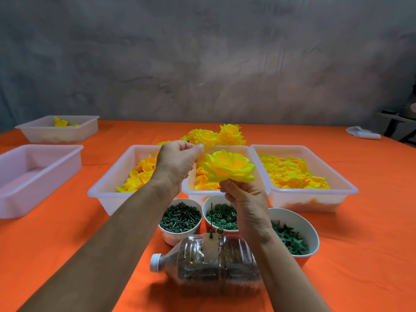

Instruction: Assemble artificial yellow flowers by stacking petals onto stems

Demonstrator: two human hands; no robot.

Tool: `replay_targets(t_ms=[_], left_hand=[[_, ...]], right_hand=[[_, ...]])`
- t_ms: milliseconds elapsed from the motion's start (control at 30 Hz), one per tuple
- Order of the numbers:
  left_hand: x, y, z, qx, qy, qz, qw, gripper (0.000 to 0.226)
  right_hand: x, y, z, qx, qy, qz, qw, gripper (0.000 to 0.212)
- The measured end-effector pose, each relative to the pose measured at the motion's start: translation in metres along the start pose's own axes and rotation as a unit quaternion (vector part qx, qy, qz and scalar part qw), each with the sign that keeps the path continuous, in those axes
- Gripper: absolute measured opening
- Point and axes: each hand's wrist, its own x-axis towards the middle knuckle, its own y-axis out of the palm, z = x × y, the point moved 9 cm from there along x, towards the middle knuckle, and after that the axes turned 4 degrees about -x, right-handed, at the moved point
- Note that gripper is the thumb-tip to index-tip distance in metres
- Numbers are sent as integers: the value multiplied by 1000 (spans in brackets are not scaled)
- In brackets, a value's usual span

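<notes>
Now right hand pinches yellow flower from beneath, bloom up, above middle tray. Left hand just left of flower, thumb and forefinger pressed together; whether they hold anything, cannot tell. Finished flowers lie behind middle tray. Cups of green parts in front of it.

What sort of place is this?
Probably a small craft workbench: trays of yellow petals, cups of green parts and finished flowers on an orange table.
</notes>
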Motion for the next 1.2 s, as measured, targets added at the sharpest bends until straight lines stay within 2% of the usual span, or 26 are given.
replay_targets(t_ms=[167, 333, 533, 600, 667, 900, 1033, 1200], left_hand=[[-1, 12, 6, 29, -14, 38, 999, 12], [-1, 17, 16, -3, -51, 54, 997, 33], [0, 18, 23, -21, -73, 73, 994, 15], [1, 17, 24, -35, -80, 65, 994, 14], [0, 16, 27, -54, -92, 53, 993, 16], [-8, 26, 37, -108, -137, 86, 981, 29], [-11, 25, 33, -115, -118, 69, 984, 10], [-7, 19, 22, -100, -71, 49, 991, 9]], right_hand=[[5, -3, -5, -2, 11, 14, 1000, 11], [3, -4, 0, -21, 0, 10, 1000, 15], [4, -9, 3, -58, -25, 3, 998, 5], [4, -10, 5, -55, -32, -2, 998, 13], [3, -9, 10, -52, -51, -1, 997, 21], [-1, -2, 21, -27, -91, 12, 995, 20], [-2, 3, 21, -51, -94, 32, 994, 20], [3, 4, 18, -100, -86, 39, 991, 24]])
